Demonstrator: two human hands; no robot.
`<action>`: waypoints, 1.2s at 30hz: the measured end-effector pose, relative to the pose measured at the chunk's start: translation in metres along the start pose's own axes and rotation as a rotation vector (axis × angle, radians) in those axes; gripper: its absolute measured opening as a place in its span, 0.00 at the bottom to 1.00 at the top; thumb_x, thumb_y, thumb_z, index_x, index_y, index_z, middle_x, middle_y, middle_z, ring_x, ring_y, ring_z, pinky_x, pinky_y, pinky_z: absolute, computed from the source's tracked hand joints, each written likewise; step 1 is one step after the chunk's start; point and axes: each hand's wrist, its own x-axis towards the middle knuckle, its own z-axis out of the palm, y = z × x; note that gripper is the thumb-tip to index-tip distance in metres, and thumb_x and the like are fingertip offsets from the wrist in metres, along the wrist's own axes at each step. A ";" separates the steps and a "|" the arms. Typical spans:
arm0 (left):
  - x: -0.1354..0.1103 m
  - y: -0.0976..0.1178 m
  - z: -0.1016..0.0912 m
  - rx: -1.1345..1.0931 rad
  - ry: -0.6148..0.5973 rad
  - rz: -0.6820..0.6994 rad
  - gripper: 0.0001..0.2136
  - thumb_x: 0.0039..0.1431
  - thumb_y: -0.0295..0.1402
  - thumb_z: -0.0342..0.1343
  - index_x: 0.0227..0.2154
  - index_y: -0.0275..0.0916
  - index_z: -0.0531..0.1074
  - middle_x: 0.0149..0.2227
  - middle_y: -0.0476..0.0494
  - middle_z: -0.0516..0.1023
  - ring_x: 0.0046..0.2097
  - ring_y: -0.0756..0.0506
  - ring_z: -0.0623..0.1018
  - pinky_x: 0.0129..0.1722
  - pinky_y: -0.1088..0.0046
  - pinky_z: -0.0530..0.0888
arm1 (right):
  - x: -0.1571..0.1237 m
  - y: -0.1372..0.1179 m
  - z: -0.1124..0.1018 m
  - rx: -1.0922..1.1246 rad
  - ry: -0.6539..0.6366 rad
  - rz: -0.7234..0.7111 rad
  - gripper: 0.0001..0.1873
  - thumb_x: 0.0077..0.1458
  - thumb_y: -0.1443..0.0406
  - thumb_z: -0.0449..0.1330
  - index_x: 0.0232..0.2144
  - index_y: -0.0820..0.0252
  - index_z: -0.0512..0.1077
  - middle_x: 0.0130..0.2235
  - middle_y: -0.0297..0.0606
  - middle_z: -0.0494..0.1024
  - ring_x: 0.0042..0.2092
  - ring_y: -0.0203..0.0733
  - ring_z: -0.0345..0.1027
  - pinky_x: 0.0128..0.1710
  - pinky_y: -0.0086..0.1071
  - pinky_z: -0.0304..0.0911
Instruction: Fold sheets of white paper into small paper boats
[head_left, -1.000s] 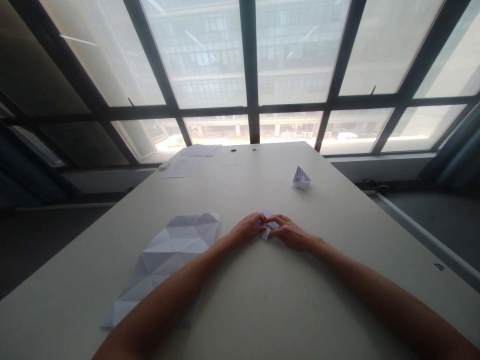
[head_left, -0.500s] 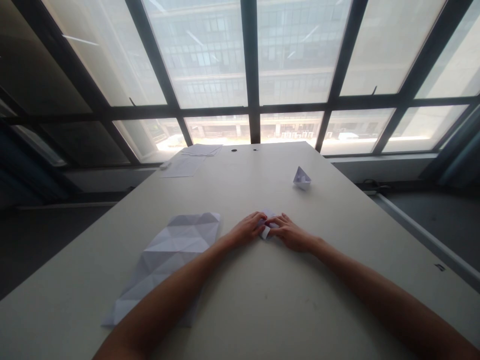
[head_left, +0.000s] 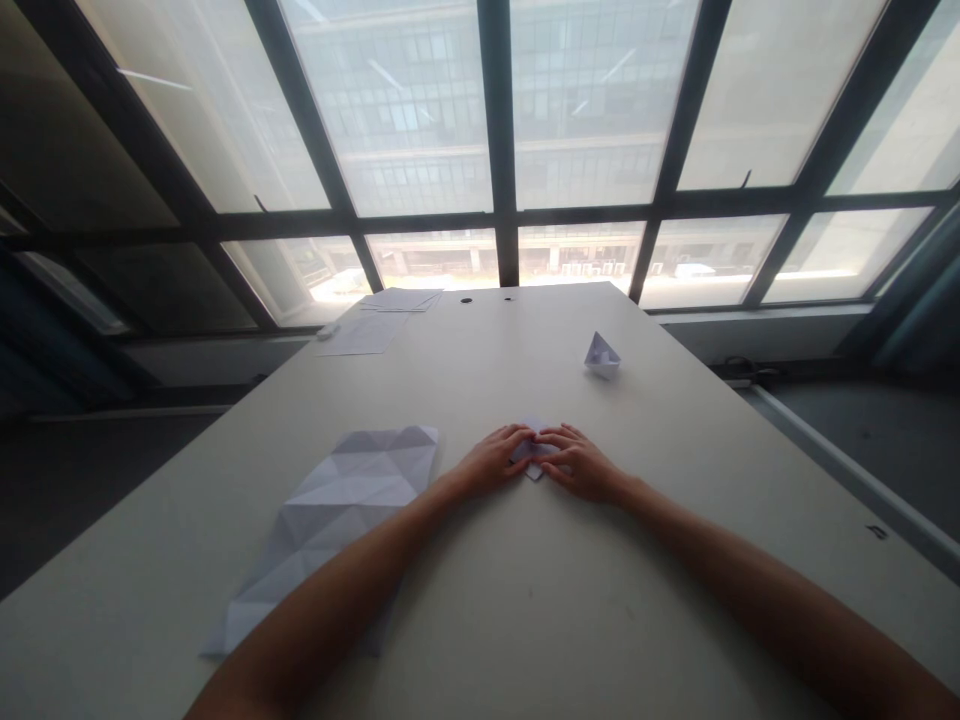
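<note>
Between left hand [head_left: 496, 456] and right hand [head_left: 581, 462], a folded paper [head_left: 533, 471] is held, seemingly unfinished; beyond them, a boat-like paper shape [head_left: 602, 357] is already formed.

- You are in what looks like an office.
- Your long white surface [head_left: 480, 375] faces large, dark-framed windows [head_left: 589, 110].
- Through them you see a multi-storey building [head_left: 416, 120].

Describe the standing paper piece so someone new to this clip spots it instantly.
Start at the white table in front of the windows. On its right side, beyond the right hand, sits a small folded paper shape. Unlike the broad creased sheet lying at left, it rises to a peak.
</note>
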 end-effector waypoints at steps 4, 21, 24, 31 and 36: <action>-0.001 -0.004 0.002 0.044 -0.073 0.012 0.24 0.66 0.34 0.50 0.64 0.44 0.59 0.66 0.41 0.61 0.67 0.41 0.60 0.67 0.57 0.54 | 0.001 0.006 0.004 -0.022 0.051 0.034 0.10 0.62 0.64 0.58 0.37 0.48 0.81 0.50 0.38 0.77 0.53 0.45 0.66 0.58 0.45 0.59; 0.001 -0.011 0.003 -0.169 0.008 0.025 0.11 0.61 0.41 0.60 0.43 0.47 0.81 0.54 0.44 0.76 0.53 0.40 0.77 0.57 0.60 0.69 | -0.001 0.012 0.001 -0.095 0.086 0.204 0.09 0.57 0.70 0.59 0.35 0.55 0.79 0.41 0.41 0.80 0.44 0.45 0.70 0.48 0.39 0.64; 0.000 -0.010 0.002 -0.164 0.008 0.029 0.11 0.62 0.42 0.58 0.41 0.47 0.81 0.52 0.45 0.78 0.51 0.41 0.77 0.55 0.62 0.70 | -0.003 0.011 -0.001 -0.057 0.081 0.157 0.08 0.56 0.68 0.60 0.37 0.54 0.79 0.43 0.41 0.80 0.46 0.46 0.70 0.49 0.40 0.64; -0.002 0.004 -0.013 0.076 -0.042 0.121 0.12 0.68 0.36 0.49 0.39 0.45 0.78 0.40 0.45 0.81 0.41 0.46 0.79 0.45 0.71 0.72 | -0.004 0.010 -0.007 -0.036 0.051 0.097 0.13 0.57 0.59 0.63 0.44 0.53 0.78 0.47 0.42 0.78 0.49 0.48 0.69 0.51 0.42 0.63; -0.003 0.011 -0.014 0.120 0.076 0.099 0.12 0.69 0.35 0.46 0.39 0.43 0.76 0.36 0.44 0.80 0.37 0.47 0.78 0.39 0.74 0.71 | -0.003 0.015 -0.001 0.017 0.087 0.064 0.11 0.60 0.59 0.61 0.44 0.52 0.77 0.44 0.41 0.80 0.47 0.46 0.71 0.50 0.41 0.63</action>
